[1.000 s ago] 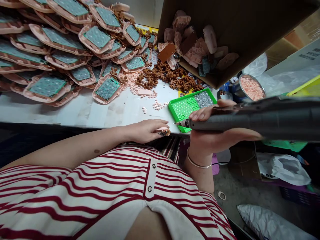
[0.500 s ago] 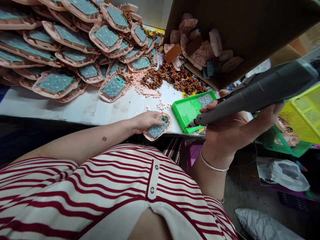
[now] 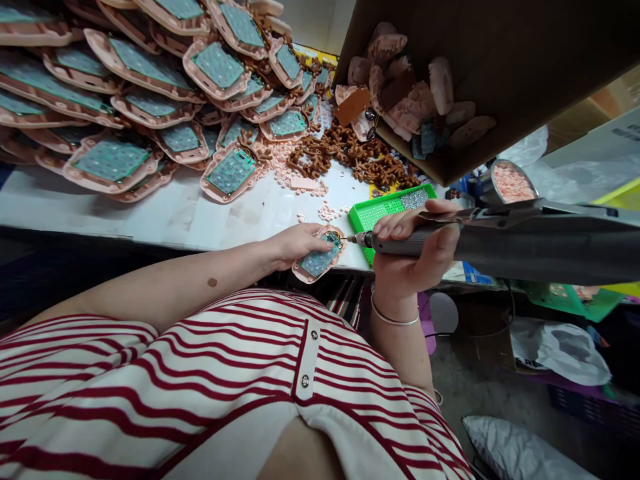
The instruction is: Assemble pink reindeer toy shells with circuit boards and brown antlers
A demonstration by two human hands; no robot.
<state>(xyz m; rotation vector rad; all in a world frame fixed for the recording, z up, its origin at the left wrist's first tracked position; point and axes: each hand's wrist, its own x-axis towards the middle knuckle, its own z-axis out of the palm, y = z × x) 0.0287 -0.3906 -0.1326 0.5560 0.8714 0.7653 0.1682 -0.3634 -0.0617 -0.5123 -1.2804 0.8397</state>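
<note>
A pink shell with a green circuit board (image 3: 316,262) is in my left hand (image 3: 300,243), its thumb pressed on the board, at the front edge of the white table (image 3: 165,213). My right hand (image 3: 417,250) is wrapped round a grey electric screwdriver (image 3: 500,247), held nearly level. The screwdriver's tip reaches the upper right edge of the shell; whether it touches is too small to tell. Partly behind my right hand lies a green tray (image 3: 357,217) with small silver screws (image 3: 415,197) at its far end.
Pink shells with boards (image 3: 110,160) are piled high on the left. Brown branched parts (image 3: 380,163) and small pink pieces (image 3: 285,167) lie mid-table. A cardboard box (image 3: 480,80) with pink shells stands behind the tray. A bowl of pink pieces (image 3: 513,182) is at the right.
My right hand has moved left with the screwdriver, bringing its tip from over the green tray to the shell in my left hand. The left hand keeps its grip, nearly still.
</note>
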